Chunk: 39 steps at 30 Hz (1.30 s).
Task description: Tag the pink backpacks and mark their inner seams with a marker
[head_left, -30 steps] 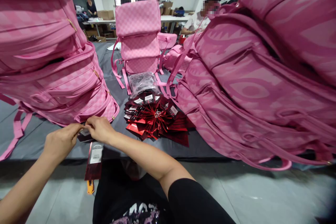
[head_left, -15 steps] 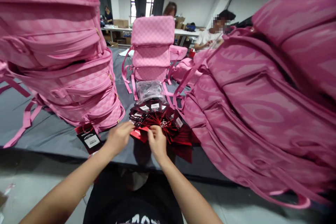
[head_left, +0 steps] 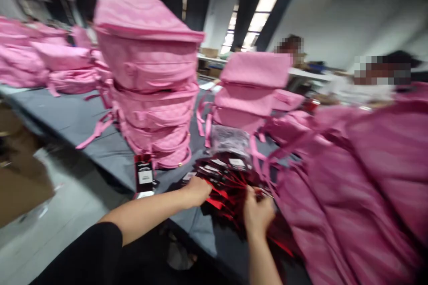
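While both hands [head_left: 197, 190] [head_left: 257, 213] grip red tags [head_left: 227, 182], pink backpack stacks [head_left: 154, 84] crowd round, blurred.

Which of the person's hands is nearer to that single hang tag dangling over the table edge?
Left. The left hand sits just right of the hang tag; the right hand is farther right, in the red tag pile.

We stretch both bare forearms forward and a little rightward. Our left hand [head_left: 197, 190] lies knuckles up, its fingers curled down and closed at the tips. Our right hand [head_left: 258, 213] is held upright on a straight wrist, back toward us, fingers bunched in a pinch. The two hands sit near each other, not touching.
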### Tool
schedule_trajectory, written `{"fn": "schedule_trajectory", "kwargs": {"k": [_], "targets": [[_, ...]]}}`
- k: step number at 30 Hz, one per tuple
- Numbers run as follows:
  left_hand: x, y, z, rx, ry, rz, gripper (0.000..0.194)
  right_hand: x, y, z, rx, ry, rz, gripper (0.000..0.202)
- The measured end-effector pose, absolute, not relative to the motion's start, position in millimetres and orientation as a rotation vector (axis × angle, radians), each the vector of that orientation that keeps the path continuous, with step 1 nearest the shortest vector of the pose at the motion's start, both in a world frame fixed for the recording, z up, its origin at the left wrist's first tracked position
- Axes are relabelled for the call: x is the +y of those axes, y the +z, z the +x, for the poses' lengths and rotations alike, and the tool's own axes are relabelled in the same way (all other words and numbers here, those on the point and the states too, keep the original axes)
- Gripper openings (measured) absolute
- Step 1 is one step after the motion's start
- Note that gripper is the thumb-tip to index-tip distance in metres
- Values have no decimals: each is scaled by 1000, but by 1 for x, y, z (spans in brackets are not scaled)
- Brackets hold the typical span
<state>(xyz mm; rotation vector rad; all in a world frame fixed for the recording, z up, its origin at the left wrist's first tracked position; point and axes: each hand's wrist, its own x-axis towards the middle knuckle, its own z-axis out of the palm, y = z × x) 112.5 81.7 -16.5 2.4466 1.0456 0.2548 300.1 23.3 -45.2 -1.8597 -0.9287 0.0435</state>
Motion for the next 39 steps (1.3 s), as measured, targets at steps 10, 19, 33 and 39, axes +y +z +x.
{"fn": "schedule_trajectory", "kwargs": {"k": [10,19,33,39], "targets": [[56,75,-54,1127,1521,1811,13,20,28,243,-1443,-319,-1535,64],[89,93,-166,1775,1504,1958,24,127,137,26,-2389,-296,-1259,45],[145,92,-162,1471,1225,2201,25,152,124,56,-2249,-69,-1228,32],[145,106,-147,1260,1274,2146,22,151,129,49,-2174,24,-1165,26]]}}
